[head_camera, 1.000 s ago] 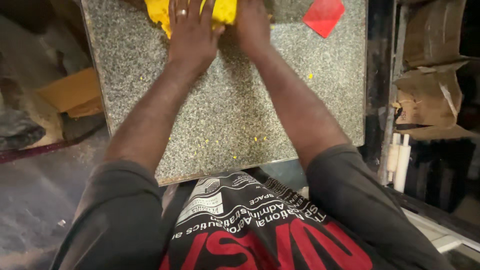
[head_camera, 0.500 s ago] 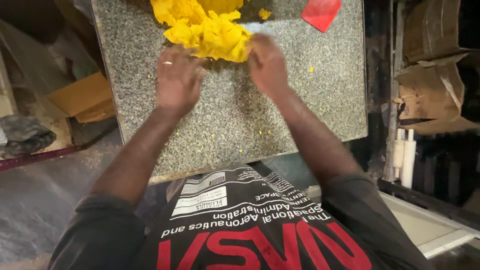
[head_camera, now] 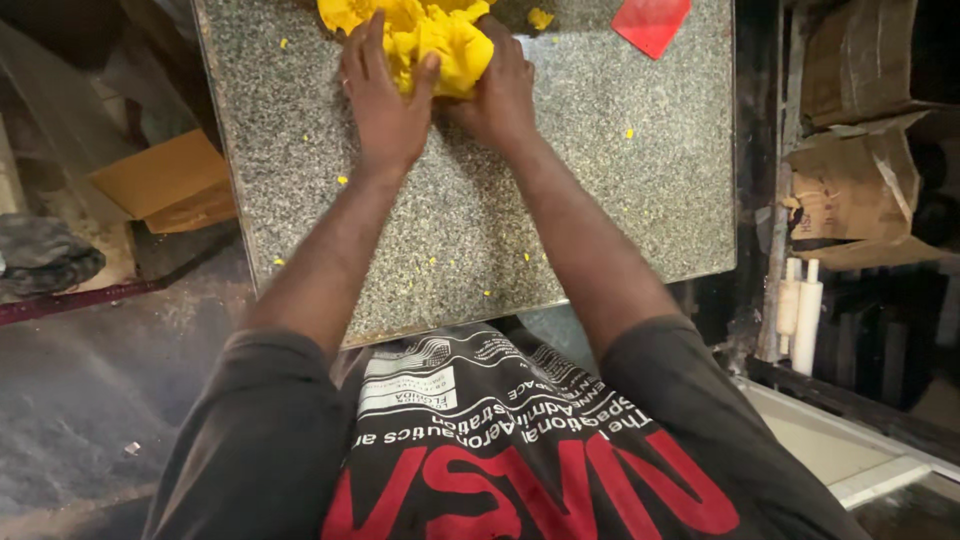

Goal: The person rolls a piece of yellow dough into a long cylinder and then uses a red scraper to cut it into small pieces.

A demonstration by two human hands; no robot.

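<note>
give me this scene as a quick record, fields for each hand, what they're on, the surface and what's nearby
left hand: palm down, pressing on the yellow dough
right hand: gripping the dough's near edge
surface: speckled granite slab, scattered with yellow crumbs
far right of slab: red scraper, untouched
left of slab: cardboard piece
right of slab: cardboard boxes

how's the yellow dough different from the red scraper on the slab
The dough is a lumpy, crumbly yellow mass; the scraper is a flat, smooth red piece with straight edges. Both hands, left and right, press on the dough, while the scraper lies untouched off to the right. Both rest on the speckled stone slab, at its far end.
</note>
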